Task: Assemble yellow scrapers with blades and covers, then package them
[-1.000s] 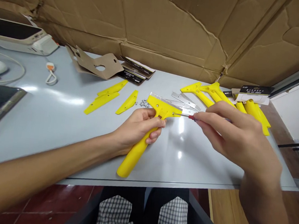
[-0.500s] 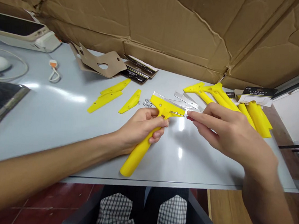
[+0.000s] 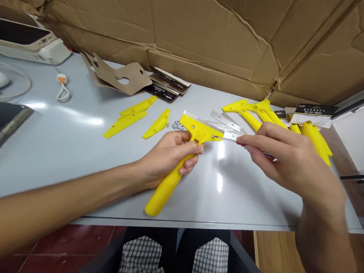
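A yellow scraper with a metal blade along its head is gripped at the neck by my left hand. My right hand pinches a red-handled screwdriver, whose tip meets a screw at the right end of the scraper's head. Behind the head lie several loose metal blades and a small heap of screws. Yellow clamp plates rest to the left, with a single one nearer the screws.
More yellow scraper handles lie at the right, by a black-and-white package card. Folded brown cardboard and black packaging sit at the back. A tall cardboard sheet walls off the rear; a device stands at left.
My right hand has shifted right, and more of the screwdriver's shaft now shows, with a screw visible at its tip. The left hand keeps its hold on the scraper.
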The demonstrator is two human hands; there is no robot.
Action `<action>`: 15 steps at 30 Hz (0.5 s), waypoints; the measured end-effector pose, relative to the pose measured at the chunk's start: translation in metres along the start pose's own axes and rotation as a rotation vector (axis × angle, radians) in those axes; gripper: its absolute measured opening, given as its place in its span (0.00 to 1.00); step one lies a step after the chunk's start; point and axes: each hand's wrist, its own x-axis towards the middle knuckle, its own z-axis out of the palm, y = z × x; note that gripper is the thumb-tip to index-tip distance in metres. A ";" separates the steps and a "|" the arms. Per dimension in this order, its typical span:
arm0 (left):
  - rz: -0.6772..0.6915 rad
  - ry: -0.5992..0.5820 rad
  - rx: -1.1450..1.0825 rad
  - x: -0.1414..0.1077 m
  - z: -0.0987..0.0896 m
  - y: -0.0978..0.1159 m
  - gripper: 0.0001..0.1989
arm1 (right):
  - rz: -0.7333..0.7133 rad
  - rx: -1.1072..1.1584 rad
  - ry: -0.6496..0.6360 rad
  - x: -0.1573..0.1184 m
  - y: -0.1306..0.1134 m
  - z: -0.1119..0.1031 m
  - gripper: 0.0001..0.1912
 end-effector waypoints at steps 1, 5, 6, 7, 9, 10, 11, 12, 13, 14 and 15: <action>-0.001 -0.001 0.003 0.000 0.000 0.000 0.05 | -0.004 -0.002 -0.004 0.000 0.000 0.000 0.11; -0.003 -0.005 0.017 0.000 -0.001 0.000 0.06 | -0.005 -0.021 -0.013 -0.001 -0.001 0.002 0.11; -0.003 -0.002 0.018 0.000 -0.001 0.000 0.06 | -0.002 -0.030 -0.016 -0.001 -0.001 0.002 0.11; -0.004 0.000 0.020 0.000 -0.001 0.000 0.06 | 0.001 -0.040 -0.020 -0.001 -0.002 0.002 0.11; -0.005 -0.001 0.024 0.000 -0.001 0.000 0.07 | 0.003 -0.055 -0.028 -0.002 -0.002 0.001 0.11; -0.004 -0.002 0.026 0.000 -0.001 0.000 0.07 | 0.006 -0.061 -0.033 -0.002 -0.003 0.000 0.11; -0.004 -0.003 0.031 0.001 -0.001 0.000 0.08 | 0.013 -0.065 -0.040 -0.001 -0.005 -0.001 0.11; -0.006 -0.002 0.038 0.001 -0.001 0.000 0.08 | 0.024 -0.065 -0.050 -0.001 -0.007 -0.002 0.11; -0.007 0.001 0.047 0.001 0.000 0.000 0.09 | 0.042 -0.062 -0.061 0.001 -0.010 -0.004 0.11; -0.008 0.005 0.056 0.001 0.000 0.000 0.09 | 0.065 -0.056 -0.072 0.002 -0.013 -0.005 0.12; -0.008 0.010 0.063 0.001 0.000 0.000 0.08 | 0.092 -0.046 -0.082 0.004 -0.017 -0.007 0.12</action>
